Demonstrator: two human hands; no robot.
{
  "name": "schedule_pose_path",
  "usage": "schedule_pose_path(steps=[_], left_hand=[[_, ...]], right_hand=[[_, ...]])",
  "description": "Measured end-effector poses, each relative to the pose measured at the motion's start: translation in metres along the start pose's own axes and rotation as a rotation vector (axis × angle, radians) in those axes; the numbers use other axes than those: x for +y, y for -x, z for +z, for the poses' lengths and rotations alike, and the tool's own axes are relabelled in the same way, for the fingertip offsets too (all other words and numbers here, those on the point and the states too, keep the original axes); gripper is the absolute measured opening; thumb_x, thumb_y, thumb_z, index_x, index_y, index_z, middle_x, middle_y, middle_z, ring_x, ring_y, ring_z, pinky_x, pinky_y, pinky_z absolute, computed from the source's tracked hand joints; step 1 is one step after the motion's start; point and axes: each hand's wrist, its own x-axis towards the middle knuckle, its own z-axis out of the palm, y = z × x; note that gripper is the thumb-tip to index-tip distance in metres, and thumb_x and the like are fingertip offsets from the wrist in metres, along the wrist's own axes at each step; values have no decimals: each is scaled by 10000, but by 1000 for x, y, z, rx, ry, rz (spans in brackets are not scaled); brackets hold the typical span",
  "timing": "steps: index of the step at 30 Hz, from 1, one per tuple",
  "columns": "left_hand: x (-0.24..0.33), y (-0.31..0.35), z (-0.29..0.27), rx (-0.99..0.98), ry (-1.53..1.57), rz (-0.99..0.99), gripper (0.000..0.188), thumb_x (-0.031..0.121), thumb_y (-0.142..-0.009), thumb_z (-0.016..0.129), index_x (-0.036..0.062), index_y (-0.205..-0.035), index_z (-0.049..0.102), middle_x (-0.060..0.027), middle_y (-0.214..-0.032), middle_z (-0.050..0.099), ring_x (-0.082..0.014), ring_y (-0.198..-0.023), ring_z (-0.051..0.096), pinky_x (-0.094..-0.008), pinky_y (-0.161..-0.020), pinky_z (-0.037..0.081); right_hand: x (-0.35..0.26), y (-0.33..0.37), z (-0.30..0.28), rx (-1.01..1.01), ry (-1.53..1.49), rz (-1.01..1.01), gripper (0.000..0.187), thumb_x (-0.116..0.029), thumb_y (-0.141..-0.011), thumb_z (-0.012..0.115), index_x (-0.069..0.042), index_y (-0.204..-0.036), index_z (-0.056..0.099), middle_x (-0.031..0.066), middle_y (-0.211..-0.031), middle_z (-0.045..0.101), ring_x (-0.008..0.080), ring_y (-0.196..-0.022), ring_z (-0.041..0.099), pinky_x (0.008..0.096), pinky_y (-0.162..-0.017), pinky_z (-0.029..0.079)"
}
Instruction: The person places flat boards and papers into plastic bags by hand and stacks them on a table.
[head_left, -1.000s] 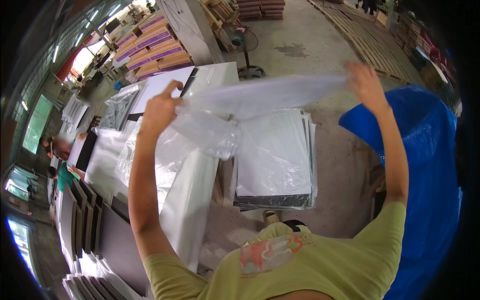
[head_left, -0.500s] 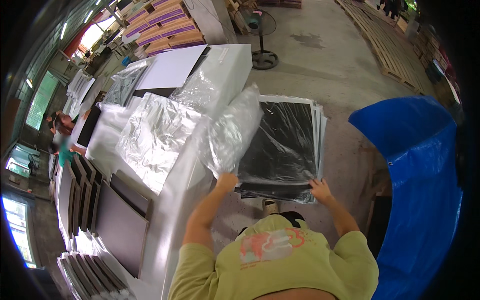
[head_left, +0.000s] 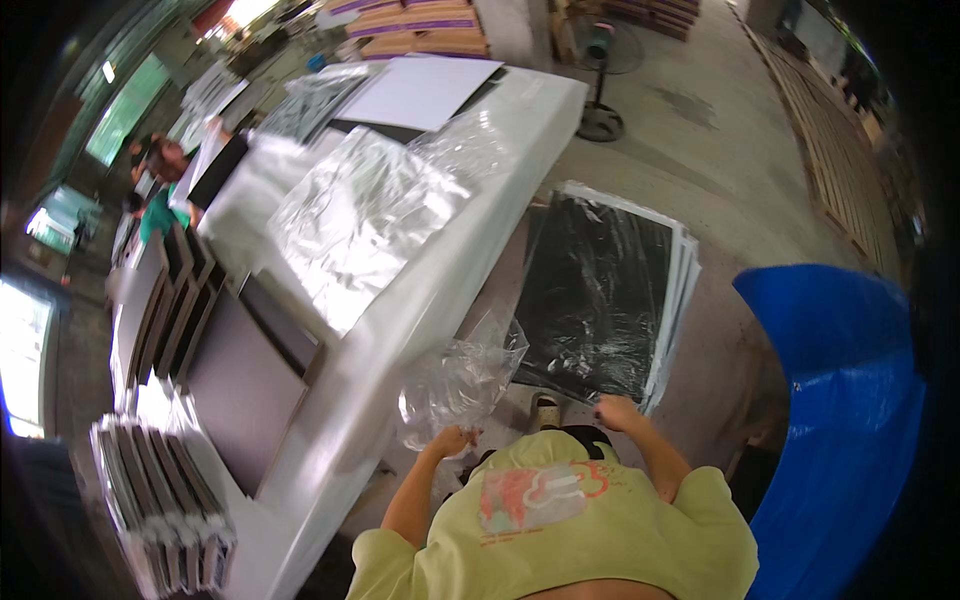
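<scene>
My left hand (head_left: 452, 440) is closed on a crumpled clear plastic sheet (head_left: 465, 380), which hangs between the table and the stack. My right hand (head_left: 618, 412) is curled at the near right corner of a stack of black panels (head_left: 595, 300) covered in clear plastic. Its fingertips are at that edge, and what they pinch is too small to tell. White-edged layers show along the stack's right side. The stack lies low in front of me, to the right of the table.
On the white-covered table (head_left: 400, 310) lie a shiny plastic sheet (head_left: 365, 215), a white board (head_left: 425, 90) and grey panels (head_left: 240, 390). A blue tarp (head_left: 840, 420) curves along the right. A fan (head_left: 600, 85) stands beyond the stack. People (head_left: 165, 190) are at the far left.
My left hand has drawn the clear plastic sheet off the stack's left side, down toward me. My right hand has moved slightly left and nearer. The view has shifted.
</scene>
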Motion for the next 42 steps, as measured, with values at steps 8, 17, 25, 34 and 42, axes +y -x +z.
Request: schedule_pose_path(steps=[8, 17, 25, 34, 42], left_hand=[[113, 163, -81, 754, 1373, 727, 721, 606, -837, 321, 102, -1347, 251, -84, -1163, 438, -166, -920, 389, -295, -759, 371], [15, 277, -74, 1107, 1589, 632, 434, 252, -839, 567, -11, -1156, 430, -132, -1085, 527, -200, -980, 528, -287, -824, 446], [-63, 320, -42, 1096, 1781, 608, 157, 222, -866, 540, 76, -897, 587, 14, -798, 583, -14, -553, 430, -163, -433, 295], [-151, 397, -40, 1731, 1908, 796, 195, 291, -863, 511, 98, -860, 543, 56, -644, 487, -79, -446, 318, -162, -400, 235], [-65, 394, -66, 1502, 775, 573, 506, 195, -691, 735, 35, -1125, 528, -29, -933, 585, -84, -801, 500, -219, -657, 428]], right_hand=[[-290, -48, -148, 508, -813, -925, 386, -134, -648, 726, -36, -987, 568, 137, -968, 560, 274, -801, 574, 330, -677, 468], [-462, -37, -110, 177, -1161, -795, 201, -91, -749, 674, -1, -894, 569, 9, -752, 567, 41, -575, 502, 202, -500, 426], [-543, -18, -84, 98, -1294, -746, 157, -111, -768, 648, -23, -879, 578, -13, -752, 562, 61, -633, 489, 191, -564, 408], [-551, -34, -100, 171, -1271, -702, 117, -120, -789, 632, -22, -837, 591, -28, -707, 542, 33, -607, 450, 181, -542, 381], [-578, -18, -94, 267, -1098, -1011, 128, -141, -781, 649, -30, -764, 588, -35, -628, 512, 33, -540, 415, 183, -480, 340]])
